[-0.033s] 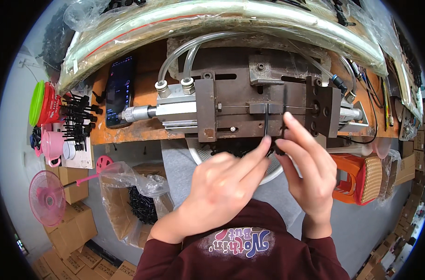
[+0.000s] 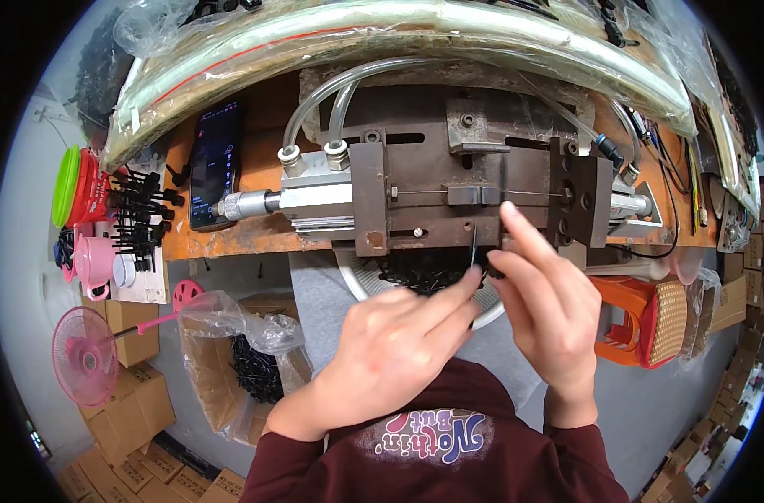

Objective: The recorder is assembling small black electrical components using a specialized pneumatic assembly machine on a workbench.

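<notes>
My left hand (image 2: 403,335) is closed, pinching a thin dark rod (image 2: 474,241) that points up toward the metal fixture (image 2: 432,168). The rod's tip is just below a small slotted block (image 2: 464,195) in the middle of the fixture, apart from it. A thin wire (image 2: 419,193) runs sideways to the block. My right hand (image 2: 558,310) is beside the left, its index finger stretched toward the fixture. Its other fingertips close on a small black piece (image 2: 494,267), mostly hidden. A dark narrow streak shows above the index fingertip; I cannot tell whether it is a part or a shadow.
A white basin (image 2: 348,272) of black parts is under the fixture's front edge. Air cylinders (image 2: 316,201) flank the fixture, with clear hoses (image 2: 315,96). At left are a phone (image 2: 214,168), black parts (image 2: 143,210) and a pink fan (image 2: 85,356). An orange stool (image 2: 621,323) stands right.
The rod in my left hand has come down out of the block's slot, toward me. My right hand has shifted slightly left.
</notes>
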{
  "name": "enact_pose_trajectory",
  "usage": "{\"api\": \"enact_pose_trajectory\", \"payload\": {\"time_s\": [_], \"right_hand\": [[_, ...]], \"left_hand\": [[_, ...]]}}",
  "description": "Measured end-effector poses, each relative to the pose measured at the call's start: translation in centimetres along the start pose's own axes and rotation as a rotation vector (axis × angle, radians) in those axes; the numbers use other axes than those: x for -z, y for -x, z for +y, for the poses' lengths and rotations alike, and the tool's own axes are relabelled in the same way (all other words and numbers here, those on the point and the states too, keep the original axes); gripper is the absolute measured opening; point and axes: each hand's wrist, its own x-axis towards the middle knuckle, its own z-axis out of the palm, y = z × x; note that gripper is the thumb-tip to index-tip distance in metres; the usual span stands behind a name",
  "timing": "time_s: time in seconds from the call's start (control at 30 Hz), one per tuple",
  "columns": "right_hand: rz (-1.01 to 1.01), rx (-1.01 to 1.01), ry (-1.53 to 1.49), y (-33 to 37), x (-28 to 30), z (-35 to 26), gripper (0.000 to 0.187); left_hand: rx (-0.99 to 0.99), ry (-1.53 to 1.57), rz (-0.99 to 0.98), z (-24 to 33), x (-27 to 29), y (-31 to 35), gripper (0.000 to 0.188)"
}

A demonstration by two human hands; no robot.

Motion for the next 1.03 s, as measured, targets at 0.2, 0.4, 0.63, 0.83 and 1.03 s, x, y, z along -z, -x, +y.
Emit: {"api": "enact_pose_trajectory", "payload": {"time_s": [0.2, 0.4, 0.63, 0.83, 1.03], "right_hand": [[-0.161, -0.045, 0.154, -0.6, -1.2, -1.1, 0.018], [-0.207, -0.050, 0.162, -1.5, -0.4, -1.3, 0.021], [-0.252, -0.051, 0.196, -2.0, 0.0, -2.0, 0.021], [-0.223, -0.068, 0.175, -1.9, -0.3, -2.0, 0.024], [-0.216, 0.016, -0.177, -0.8, 0.2, -1.1, 0.026]], "left_hand": [[0.047, 0.184, -0.233, -1.4, -2.7, 3.1, 0.019], [0.063, 0.222, -0.346, -2.3, -5.0, 3.7, 0.020], [0.063, 0.156, -0.281, -1.9, -6.2, 3.8, 0.041], [-0.053, 0.125, 0.359, -2.6, -3.5, 5.5, 0.023], [0.223, -0.259, 0.833, -7.3, 2.6, 8.6, 0.013]]}}
